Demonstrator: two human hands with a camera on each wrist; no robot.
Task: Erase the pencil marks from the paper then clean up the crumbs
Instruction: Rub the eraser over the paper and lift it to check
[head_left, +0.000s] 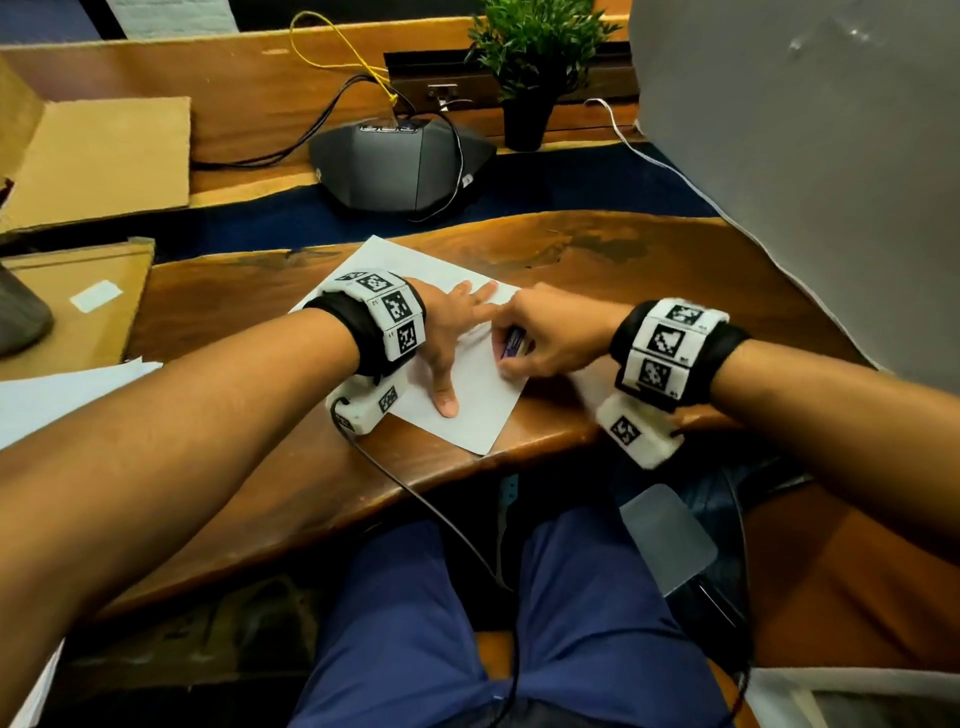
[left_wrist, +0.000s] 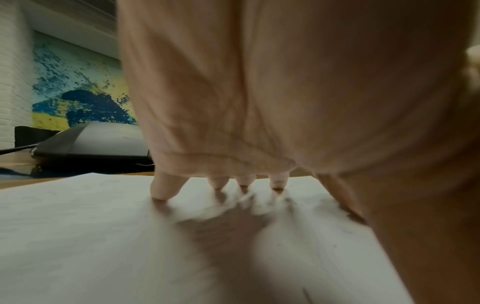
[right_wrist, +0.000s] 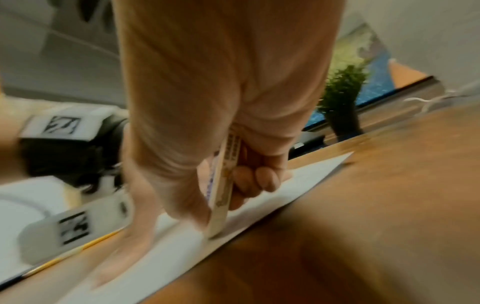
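Hidden or unclear, for your reference:

- Eraser: your right hand covers most of it in the head view; the sleeve print is blurred and unreadable in the right wrist view.
- Pencil marks: too faint and smeared to make out on the paper; the left wrist view shows only blurred grey streaks.
- Crumbs: too small to tell.
- Paper: part lies under your left hand.
- Potted plant: its top is cut off by the frame edge.
- Cardboard box: cut off at the left edge.
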